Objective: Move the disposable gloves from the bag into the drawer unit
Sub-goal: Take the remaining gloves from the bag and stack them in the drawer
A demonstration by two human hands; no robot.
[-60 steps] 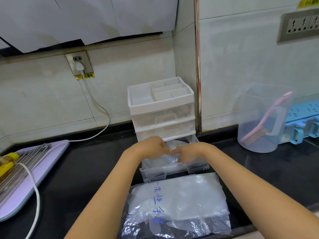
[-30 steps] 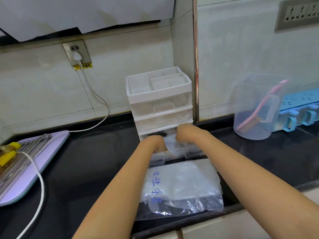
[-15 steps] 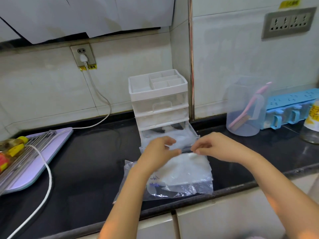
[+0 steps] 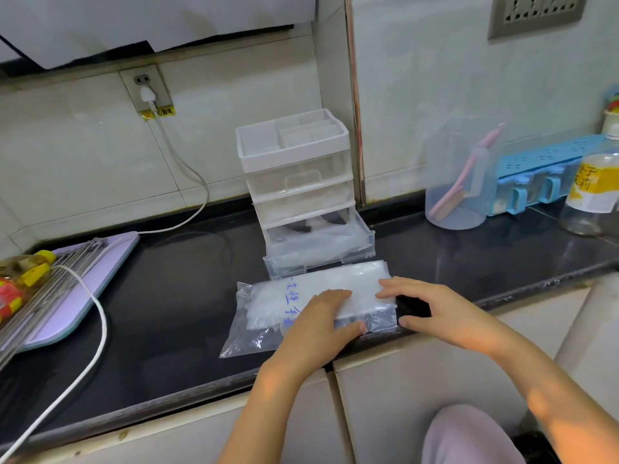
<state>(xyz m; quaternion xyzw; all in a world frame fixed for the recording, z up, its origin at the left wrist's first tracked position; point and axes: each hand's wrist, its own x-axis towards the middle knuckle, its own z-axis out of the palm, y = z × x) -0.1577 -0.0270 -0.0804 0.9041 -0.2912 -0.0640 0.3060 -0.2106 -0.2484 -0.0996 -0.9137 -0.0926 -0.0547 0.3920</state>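
Observation:
A clear plastic bag [image 4: 268, 306] with blue writing lies flat on the black counter in front of the drawer unit [image 4: 294, 162] and holds a white stack of disposable gloves [image 4: 355, 279]. The unit's bottom drawer [image 4: 366, 244] is pulled out, with crumpled clear gloves [image 4: 315, 242] inside. My left hand [image 4: 321, 319] rests on the bag's right half, fingers flat on top and thumb along its near edge. At the bag's right end my right hand [image 4: 435, 309] has spread fingers, with fingertips touching the bag.
A clear jug [image 4: 459, 182] with a pink brush, a blue rack [image 4: 549, 172] and a labelled bottle [image 4: 593, 192] stand at the right. At the left are a lilac board [image 4: 100, 272] with metal skewers and a white cable [image 4: 100, 316]. The counter edge [image 4: 167, 403] runs close below the bag.
Both hands have drawn back from the open bottom drawer, where they pushed gloves in, and come down onto the bag. The view has pulled back from the counter.

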